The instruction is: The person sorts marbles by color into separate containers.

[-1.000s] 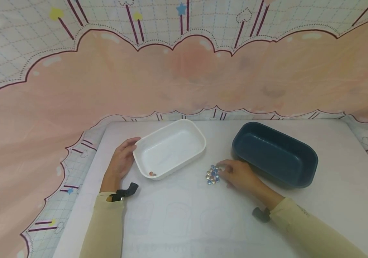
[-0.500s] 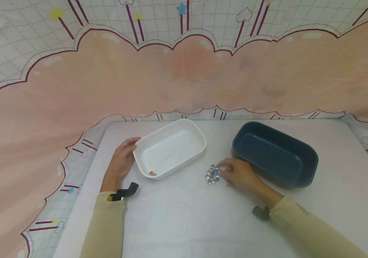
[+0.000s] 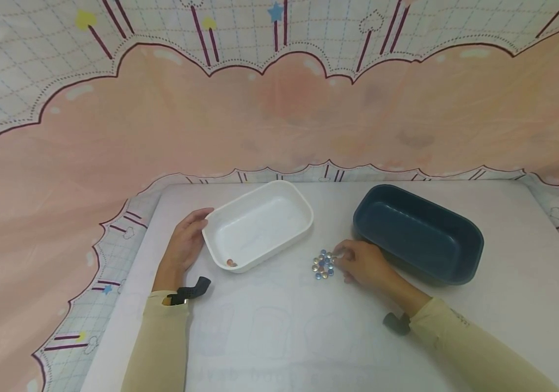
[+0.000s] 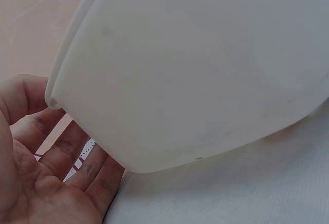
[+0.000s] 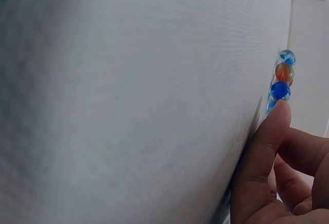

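Note:
At the left, my left hand (image 3: pixel 187 245) holds the near-left end of a white rectangular dish (image 3: pixel 257 204), its thumb at the rim. In the left wrist view the fingers (image 4: pixel 90 170) lie along the outer end of the dish (image 4: pixel 205 80). Two small orange-toned marbles (image 3: pixel 230 263) lie inside the dish. My right hand (image 3: pixel 363 265) is low at the right of a cluster of glass marbles (image 3: pixel 318 268), thumb and fingers bent together. In the right wrist view a fingertip (image 5: pixel 280 111) meets a blue marble (image 5: pixel 280 91); I cannot tell whether a marble is between the fingers.
A dark blue rectangular dish (image 3: pixel 416 245) stands at the right, just beyond the right hand. White covering (image 3: pixel 269 337) spreads over the table. A patterned peach cloth (image 3: pixel 279 125) hangs behind. Wrist straps (image 3: pixel 188 292) with dark mounts sit on both wrists.
The middle of the marble cluster looks more open now than a second ago. The right fingers have shifted only slightly at its edge. The left hand and both dishes stay in place.

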`<state>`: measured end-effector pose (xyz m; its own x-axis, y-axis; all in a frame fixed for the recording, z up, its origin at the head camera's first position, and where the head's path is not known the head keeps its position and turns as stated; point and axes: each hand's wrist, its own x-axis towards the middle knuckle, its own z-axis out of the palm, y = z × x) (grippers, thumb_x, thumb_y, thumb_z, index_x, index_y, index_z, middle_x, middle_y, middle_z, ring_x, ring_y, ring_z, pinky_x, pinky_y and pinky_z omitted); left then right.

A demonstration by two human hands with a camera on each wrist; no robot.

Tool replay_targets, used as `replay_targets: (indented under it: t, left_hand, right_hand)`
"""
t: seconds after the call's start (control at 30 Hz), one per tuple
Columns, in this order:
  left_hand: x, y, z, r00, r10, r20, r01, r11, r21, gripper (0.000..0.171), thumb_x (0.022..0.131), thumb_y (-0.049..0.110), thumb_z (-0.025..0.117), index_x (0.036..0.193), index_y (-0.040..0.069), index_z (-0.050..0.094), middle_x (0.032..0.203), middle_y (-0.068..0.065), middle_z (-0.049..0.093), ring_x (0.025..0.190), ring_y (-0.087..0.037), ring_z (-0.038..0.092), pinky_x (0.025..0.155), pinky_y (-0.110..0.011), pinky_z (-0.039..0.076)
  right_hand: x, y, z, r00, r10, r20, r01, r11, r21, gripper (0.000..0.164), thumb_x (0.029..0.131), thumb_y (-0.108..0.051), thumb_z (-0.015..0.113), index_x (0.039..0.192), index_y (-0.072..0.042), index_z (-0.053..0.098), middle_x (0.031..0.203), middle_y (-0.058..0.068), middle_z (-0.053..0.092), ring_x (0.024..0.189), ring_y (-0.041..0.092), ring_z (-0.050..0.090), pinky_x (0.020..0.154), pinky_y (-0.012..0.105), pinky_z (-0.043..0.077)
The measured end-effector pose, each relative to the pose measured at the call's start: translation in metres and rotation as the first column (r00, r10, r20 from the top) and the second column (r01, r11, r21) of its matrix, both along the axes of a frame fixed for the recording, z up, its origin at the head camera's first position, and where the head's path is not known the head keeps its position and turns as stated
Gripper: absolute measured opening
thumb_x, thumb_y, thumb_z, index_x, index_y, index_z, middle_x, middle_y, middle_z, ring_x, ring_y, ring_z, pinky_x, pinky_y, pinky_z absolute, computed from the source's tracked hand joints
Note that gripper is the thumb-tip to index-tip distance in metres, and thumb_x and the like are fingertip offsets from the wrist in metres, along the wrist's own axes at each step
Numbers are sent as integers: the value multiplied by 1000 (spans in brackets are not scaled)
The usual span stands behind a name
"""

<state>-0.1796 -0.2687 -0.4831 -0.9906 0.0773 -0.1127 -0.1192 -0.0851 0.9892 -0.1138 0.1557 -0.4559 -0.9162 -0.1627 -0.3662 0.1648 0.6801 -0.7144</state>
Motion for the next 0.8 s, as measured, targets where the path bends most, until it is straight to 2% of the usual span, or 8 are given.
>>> replay_targets:
  t: [0.33,0.8]
  left_hand:
    - [-1,-1,0,1000,-1,-1,1,1000,4,38,106,17,53,141,3,53,138,4,56,131,-12,54,106,-17,49]
    - [1,0,1,1000,-4,1,4,1000,3,37,106,17,52,141,5,54,138,4,56,132,-12,54,106,-17,49]
  right_hand:
    - [0,1,-1,1000,-11,1,11,1000,-11,22,96,-15,68,117,-11,70,86,6,66,67,15,66,61,28,57]
    - [0,1,1,999,-31,23,31,999,-25,26,97,-23,69,121,-13,68,92,6,67,72,16,67,65,28,58]
